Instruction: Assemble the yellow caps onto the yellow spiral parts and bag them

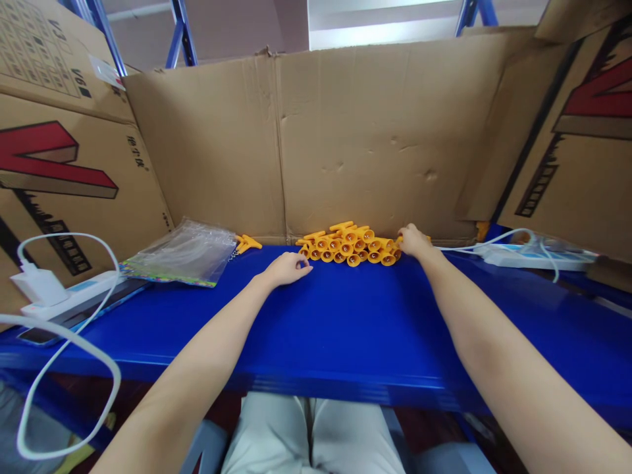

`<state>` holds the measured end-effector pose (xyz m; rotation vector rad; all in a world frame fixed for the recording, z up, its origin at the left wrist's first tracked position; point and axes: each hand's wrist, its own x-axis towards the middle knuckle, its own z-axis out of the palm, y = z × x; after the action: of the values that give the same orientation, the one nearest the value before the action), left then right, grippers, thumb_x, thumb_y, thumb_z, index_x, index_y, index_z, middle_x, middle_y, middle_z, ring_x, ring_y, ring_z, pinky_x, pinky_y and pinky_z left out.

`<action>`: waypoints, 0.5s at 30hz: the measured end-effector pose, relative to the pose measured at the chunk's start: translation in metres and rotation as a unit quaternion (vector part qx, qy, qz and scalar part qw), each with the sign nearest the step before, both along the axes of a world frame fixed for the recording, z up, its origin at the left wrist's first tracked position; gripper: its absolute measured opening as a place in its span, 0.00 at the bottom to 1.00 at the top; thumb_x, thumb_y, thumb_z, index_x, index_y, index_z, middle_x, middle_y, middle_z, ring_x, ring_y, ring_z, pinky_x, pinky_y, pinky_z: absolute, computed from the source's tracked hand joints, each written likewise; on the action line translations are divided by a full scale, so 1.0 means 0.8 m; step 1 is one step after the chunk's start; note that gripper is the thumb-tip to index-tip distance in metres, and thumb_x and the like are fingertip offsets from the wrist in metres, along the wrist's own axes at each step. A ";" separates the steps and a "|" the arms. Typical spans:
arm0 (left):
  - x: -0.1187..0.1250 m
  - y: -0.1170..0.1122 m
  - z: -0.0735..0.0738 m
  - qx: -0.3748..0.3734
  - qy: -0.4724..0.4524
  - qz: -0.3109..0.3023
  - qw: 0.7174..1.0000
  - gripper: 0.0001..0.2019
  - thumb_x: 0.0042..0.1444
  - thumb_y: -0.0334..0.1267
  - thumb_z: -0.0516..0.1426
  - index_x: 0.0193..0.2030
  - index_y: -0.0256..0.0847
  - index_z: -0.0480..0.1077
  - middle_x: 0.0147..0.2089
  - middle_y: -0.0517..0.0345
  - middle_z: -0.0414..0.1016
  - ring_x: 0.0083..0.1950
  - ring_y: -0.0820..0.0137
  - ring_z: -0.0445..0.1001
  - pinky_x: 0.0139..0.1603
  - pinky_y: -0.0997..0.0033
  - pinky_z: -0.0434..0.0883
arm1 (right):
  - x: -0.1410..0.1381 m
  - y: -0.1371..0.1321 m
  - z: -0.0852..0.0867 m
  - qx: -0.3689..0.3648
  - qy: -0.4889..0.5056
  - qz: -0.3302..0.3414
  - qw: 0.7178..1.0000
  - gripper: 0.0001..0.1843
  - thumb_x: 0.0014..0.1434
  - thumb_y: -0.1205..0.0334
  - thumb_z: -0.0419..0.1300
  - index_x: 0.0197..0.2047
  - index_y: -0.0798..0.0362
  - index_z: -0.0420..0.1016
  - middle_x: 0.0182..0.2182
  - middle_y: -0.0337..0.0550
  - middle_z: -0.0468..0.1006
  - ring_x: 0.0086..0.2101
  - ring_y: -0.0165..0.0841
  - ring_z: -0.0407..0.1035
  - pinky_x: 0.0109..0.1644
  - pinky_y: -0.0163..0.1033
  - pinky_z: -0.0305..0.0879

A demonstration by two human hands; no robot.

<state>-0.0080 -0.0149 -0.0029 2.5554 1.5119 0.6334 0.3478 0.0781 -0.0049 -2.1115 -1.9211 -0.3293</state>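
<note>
A pile of yellow horn-shaped pieces with T-shaped handles [346,249] lies at the back of the blue tabletop, flared mouths toward me, a small shiny part in each. At the pile's left end is my left hand [285,268], its fingers loosely curled, a gap showing between thumb and forefinger and nothing visible in them. My right hand [413,240] reaches to the right end, fingers closed around a yellow horn-shaped piece that they mostly hide. Farther left, a few loose yellow pieces [249,243] with small metal chains lie beside clear plastic bags [182,253].
Cardboard [345,131] walls the back, with printed boxes at both sides. A power strip with a white charger [42,286] and a looping cable stands left, above a phone [42,336]. Another power strip [536,255] lies right. The blue table's front edge [336,388] crosses above my lap.
</note>
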 end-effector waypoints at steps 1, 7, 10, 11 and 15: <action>0.000 0.000 0.000 -0.001 0.000 0.000 1.000 0.13 0.53 0.43 0.53 0.36 0.38 0.74 0.30 0.57 0.75 0.30 0.71 0.70 0.32 0.72 0.62 | 0.000 0.001 -0.002 -0.003 0.002 0.002 1.000 0.18 0.56 0.68 0.52 0.51 0.54 0.71 0.51 0.54 0.64 0.45 0.41 0.68 0.46 0.42 0.63; 0.000 -0.003 0.002 -0.003 0.001 0.004 1.000 0.13 0.52 0.43 0.53 0.36 0.38 0.74 0.29 0.57 0.75 0.29 0.71 0.69 0.32 0.72 0.62 | -0.001 0.001 -0.004 0.007 0.008 0.015 1.000 0.19 0.57 0.72 0.50 0.51 0.55 0.68 0.51 0.55 0.65 0.45 0.41 0.68 0.45 0.42 0.64; 0.001 -0.005 0.003 -0.005 0.001 0.006 1.000 0.13 0.52 0.43 0.53 0.35 0.38 0.74 0.28 0.57 0.74 0.28 0.71 0.68 0.31 0.72 0.62 | 0.000 0.002 -0.002 0.015 0.006 0.019 1.000 0.19 0.56 0.72 0.50 0.51 0.54 0.67 0.51 0.54 0.66 0.47 0.41 0.68 0.45 0.42 0.64; 0.001 -0.005 0.004 -0.007 0.001 0.008 1.000 0.13 0.52 0.43 0.53 0.35 0.38 0.74 0.28 0.58 0.74 0.28 0.71 0.68 0.31 0.72 0.61 | 0.000 0.002 -0.002 0.017 0.004 0.019 1.000 0.19 0.56 0.73 0.50 0.51 0.54 0.68 0.50 0.53 0.67 0.47 0.41 0.68 0.45 0.42 0.64; 0.001 -0.005 0.004 -0.006 0.000 0.004 1.000 0.13 0.52 0.43 0.52 0.35 0.38 0.74 0.29 0.58 0.74 0.29 0.71 0.69 0.31 0.72 0.62 | 0.005 0.008 -0.002 0.029 0.002 0.029 0.999 0.18 0.55 0.73 0.51 0.49 0.54 0.69 0.48 0.51 0.71 0.46 0.38 0.69 0.46 0.39 0.64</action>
<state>-0.0070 -0.0190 0.0000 2.5407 1.5230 0.6242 0.3521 0.0846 -0.0067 -2.0143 -1.9422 -0.3652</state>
